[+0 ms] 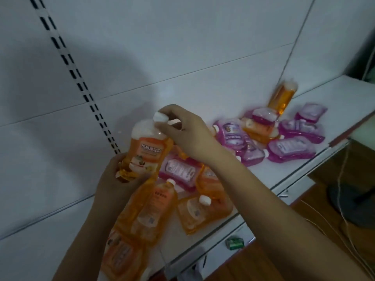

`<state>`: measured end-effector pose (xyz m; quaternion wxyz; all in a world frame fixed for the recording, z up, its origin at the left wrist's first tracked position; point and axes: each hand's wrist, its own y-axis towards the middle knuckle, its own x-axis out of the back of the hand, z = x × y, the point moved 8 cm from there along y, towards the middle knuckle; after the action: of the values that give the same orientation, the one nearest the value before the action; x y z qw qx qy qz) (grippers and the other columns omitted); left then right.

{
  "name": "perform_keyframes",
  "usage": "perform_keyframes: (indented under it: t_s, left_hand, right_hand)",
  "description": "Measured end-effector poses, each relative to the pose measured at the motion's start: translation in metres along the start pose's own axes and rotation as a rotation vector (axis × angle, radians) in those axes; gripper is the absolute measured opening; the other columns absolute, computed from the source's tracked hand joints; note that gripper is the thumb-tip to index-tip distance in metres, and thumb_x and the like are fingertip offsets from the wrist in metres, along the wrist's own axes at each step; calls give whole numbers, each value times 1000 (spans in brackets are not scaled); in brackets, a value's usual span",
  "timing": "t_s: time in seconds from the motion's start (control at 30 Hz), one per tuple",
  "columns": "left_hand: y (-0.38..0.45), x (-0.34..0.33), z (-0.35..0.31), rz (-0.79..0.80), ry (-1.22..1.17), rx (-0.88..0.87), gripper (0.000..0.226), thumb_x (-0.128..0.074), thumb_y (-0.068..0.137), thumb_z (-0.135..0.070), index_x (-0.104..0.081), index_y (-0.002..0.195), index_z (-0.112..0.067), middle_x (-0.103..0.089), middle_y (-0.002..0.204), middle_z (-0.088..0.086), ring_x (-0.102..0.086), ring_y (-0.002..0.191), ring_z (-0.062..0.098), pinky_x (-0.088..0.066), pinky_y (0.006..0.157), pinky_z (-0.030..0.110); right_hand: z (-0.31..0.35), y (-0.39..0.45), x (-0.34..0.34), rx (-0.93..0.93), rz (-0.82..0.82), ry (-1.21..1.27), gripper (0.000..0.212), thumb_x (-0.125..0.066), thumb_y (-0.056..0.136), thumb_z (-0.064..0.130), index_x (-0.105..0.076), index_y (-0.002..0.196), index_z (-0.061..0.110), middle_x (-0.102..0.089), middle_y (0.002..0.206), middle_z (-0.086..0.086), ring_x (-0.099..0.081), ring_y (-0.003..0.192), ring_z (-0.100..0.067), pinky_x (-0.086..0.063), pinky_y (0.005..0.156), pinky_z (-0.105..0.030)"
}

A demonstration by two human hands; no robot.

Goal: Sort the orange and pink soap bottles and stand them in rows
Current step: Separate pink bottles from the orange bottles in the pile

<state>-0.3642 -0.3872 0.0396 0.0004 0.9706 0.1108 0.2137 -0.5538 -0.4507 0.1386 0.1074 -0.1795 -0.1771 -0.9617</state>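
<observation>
I hold one orange soap bottle [146,153] upright above the white shelf [269,177]. My left hand [115,179] grips its base. My right hand [182,128] pinches its white cap [160,117]. Beneath it several orange bottles [154,209] lie flat near the shelf's front left, with a pink bottle [178,171] among them. Further right lies a cluster of pink bottles [292,148] with an orange one [258,130] mixed in. One orange bottle [281,99] stands upright behind that cluster.
The shelf's white back panel [182,47] has a slotted upright [77,78] at the left. A green tag [235,242] sits on the shelf's front rail. Cables [343,179] and a dark round base [353,201] stand on the wooden floor at the right.
</observation>
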Motion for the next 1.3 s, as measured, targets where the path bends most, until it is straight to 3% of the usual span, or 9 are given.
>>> perform_keyframes:
  t_s: [0.13,0.3,0.57,0.7,0.9,0.97,1.07,1.23,1.3]
  left_hand:
    - [9,-71,-38,298,6,3,45,-86,62,-49,-68,102,-39,-74,93,-17,-71,84,3,-54,67,22]
    - [9,-163,-91,531,-112,-58,45,-86,70,-38,-69,111,-31,-76,101,-10,-73,93,11,-58,86,44]
    - [14,-312,-145,533,-167,-76,43,-83,72,-41,-70,110,-28,-76,97,-15,-71,88,1,-58,81,27]
    - [32,-398,-173,512,-144,-117,37,-82,76,-31,-68,110,-26,-75,96,-14,-71,86,-1,-53,67,12]
    - [77,-505,-210,392,-69,-154,32,-84,76,-27,-66,102,-34,-73,91,-17,-67,83,-8,-48,67,5]
    - [96,-522,-212,323,-6,-193,34,-79,82,-27,-64,112,-33,-70,102,-17,-65,95,-5,-50,78,9]
    - [116,-536,-202,227,200,-249,48,-71,85,-23,-58,130,-17,-63,121,0,-60,111,16,-50,99,38]
    - [102,-559,-192,293,385,-305,54,-68,88,-28,-49,138,-23,-49,129,-5,-46,119,8,-32,94,15]
    - [99,-569,-189,331,414,-328,55,-67,88,-34,-47,139,-27,-46,134,-5,-46,121,10,-37,94,20]
  right_hand:
    - [-18,-22,74,-101,-156,-61,21,-63,93,33,-64,110,22,-65,101,4,-64,77,-7,-47,66,-17]
    - [-41,-55,164,-208,-321,-9,33,-68,88,41,-64,115,23,-69,101,7,-68,91,-7,-57,80,-26]
    - [-127,-83,271,-318,-246,190,47,-72,85,33,-50,127,31,-68,114,3,-71,97,-12,-60,77,-31]
    - [-194,-72,347,-356,-264,224,43,-73,85,32,-53,122,28,-70,110,4,-71,97,-11,-60,82,-33]
    - [-262,-30,447,-427,-171,58,59,-80,78,35,-50,127,22,-67,108,5,-70,96,-12,-61,80,-34]
    - [-277,-13,479,-416,-239,-24,57,-82,74,39,-53,120,20,-67,105,6,-69,94,-13,-61,79,-34]
    - [-299,11,522,-399,-452,-225,60,-80,73,46,-52,117,17,-63,102,5,-63,88,-14,-53,67,-24]
    - [-343,43,536,-413,-640,-297,63,-78,72,46,-47,115,11,-58,100,2,-57,85,-17,-42,65,-28]
    - [-354,55,528,-400,-653,-314,63,-77,72,47,-46,112,11,-61,104,-3,-60,88,-21,-47,66,-32]
